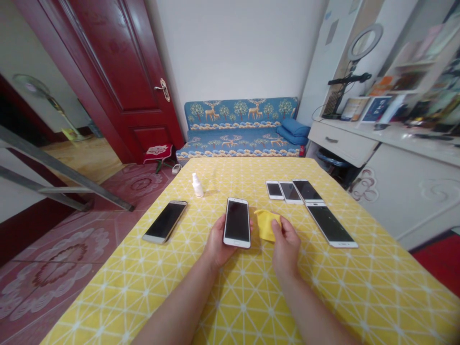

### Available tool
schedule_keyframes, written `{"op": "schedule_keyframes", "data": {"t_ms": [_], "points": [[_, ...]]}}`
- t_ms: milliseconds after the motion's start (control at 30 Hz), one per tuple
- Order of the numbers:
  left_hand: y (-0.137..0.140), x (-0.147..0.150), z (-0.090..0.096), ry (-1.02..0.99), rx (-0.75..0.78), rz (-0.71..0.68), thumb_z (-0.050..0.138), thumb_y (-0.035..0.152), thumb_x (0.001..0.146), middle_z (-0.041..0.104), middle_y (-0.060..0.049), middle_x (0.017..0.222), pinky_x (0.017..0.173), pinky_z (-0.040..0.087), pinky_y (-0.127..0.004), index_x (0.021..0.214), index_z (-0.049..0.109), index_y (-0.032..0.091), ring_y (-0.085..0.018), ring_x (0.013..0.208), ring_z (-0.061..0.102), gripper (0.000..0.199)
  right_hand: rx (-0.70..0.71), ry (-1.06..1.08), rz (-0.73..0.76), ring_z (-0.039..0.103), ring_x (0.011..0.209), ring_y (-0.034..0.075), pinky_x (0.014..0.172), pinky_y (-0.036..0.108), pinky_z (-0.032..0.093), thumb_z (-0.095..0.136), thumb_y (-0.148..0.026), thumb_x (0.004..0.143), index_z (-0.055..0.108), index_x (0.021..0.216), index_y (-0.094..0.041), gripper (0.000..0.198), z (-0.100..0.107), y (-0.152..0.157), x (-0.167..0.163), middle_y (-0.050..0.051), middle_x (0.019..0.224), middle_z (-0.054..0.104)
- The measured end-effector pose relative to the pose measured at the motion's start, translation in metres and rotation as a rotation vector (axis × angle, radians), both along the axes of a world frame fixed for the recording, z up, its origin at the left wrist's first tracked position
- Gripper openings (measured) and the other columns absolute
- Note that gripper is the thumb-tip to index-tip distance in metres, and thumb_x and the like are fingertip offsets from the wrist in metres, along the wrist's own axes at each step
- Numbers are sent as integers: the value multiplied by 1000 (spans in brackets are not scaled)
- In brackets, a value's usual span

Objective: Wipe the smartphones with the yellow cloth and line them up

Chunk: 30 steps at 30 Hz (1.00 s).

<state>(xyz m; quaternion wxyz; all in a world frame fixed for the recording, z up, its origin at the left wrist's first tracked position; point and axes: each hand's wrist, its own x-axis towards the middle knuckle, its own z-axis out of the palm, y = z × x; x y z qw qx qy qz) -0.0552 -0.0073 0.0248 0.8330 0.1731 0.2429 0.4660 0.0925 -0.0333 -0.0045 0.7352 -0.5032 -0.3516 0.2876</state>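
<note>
My left hand (218,242) is wrapped round a white smartphone (237,222) from below, its dark screen turned up towards me. Fingertips show at the phone's right edge. To the right of it, my right hand (287,242) pinches a yellow cloth (266,224) between thumb and fingers, apart from the phone. A gold-edged smartphone (166,221) lies face up on the left of the table. On the right lie several more phones, among them a large white smartphone (331,225) and a small white one (275,190).
A white spray bottle (197,186) stands upright behind the left phone. The table wears a yellow patterned cloth (244,306). Beyond it is a blue sofa (240,129); a white cabinet (424,177) stands at right, a metal ladder (64,163) at left.
</note>
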Motion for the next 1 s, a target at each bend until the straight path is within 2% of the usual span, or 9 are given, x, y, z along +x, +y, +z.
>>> {"op": "schedule_keyframes", "data": {"t_ms": [133,200,267,367,500,633,800,900,1000], "points": [[-3,4,2,51,-36,92,44,39,90,72,-13,84,78,53,-34,98,67,6,-22,76,69,41,274,-522,288,61,100,20,92,38,46,56,-18,87,70,102,-24,22,14,-18,-16,5,103,69],[-3,3,3,37,-67,43,40,43,90,71,-15,82,74,53,-31,93,67,3,-21,74,68,48,400,-704,478,62,98,19,91,37,48,55,-12,86,70,105,-26,28,18,-25,-25,4,100,71],[-3,0,2,21,-91,-22,36,48,90,70,-18,80,70,53,-29,91,67,0,-21,72,67,57,441,-813,589,62,101,19,91,37,49,56,-11,86,68,110,-26,31,19,-27,-31,4,104,71],[-1,-1,2,26,-99,40,39,44,90,70,-15,76,68,53,-27,88,68,3,-19,68,66,50,403,-873,567,60,111,19,98,38,48,54,-12,88,66,116,-25,33,13,-22,-29,5,115,68],[-4,4,3,117,-70,150,46,33,90,72,-9,79,67,53,-26,88,68,10,-17,67,67,32,243,-865,401,53,123,21,106,43,43,48,-16,92,64,121,-23,34,1,-8,-15,8,126,63],[-11,8,5,258,-4,-40,47,39,90,72,-10,83,66,54,-32,100,67,12,-21,69,68,35,125,-769,255,45,131,23,109,48,38,45,-23,94,59,127,-24,36,-3,0,-3,7,137,54],[-17,8,4,281,88,-222,47,53,88,72,-14,92,66,54,-35,116,62,15,-22,69,68,49,179,-700,206,38,136,23,112,52,32,44,-21,95,55,131,-28,38,6,-3,0,5,142,48],[-16,6,3,186,141,-226,42,60,86,71,-15,101,75,53,-37,122,59,17,-25,86,69,58,267,-737,276,39,135,22,111,52,33,44,-18,95,56,129,-30,38,9,-5,-5,4,140,51],[-13,4,-1,134,97,-161,34,70,82,70,-19,101,84,51,-37,115,62,10,-28,99,66,74,359,-786,439,45,131,22,110,50,37,46,-15,93,61,124,-29,37,11,-10,-12,4,133,58]]}}
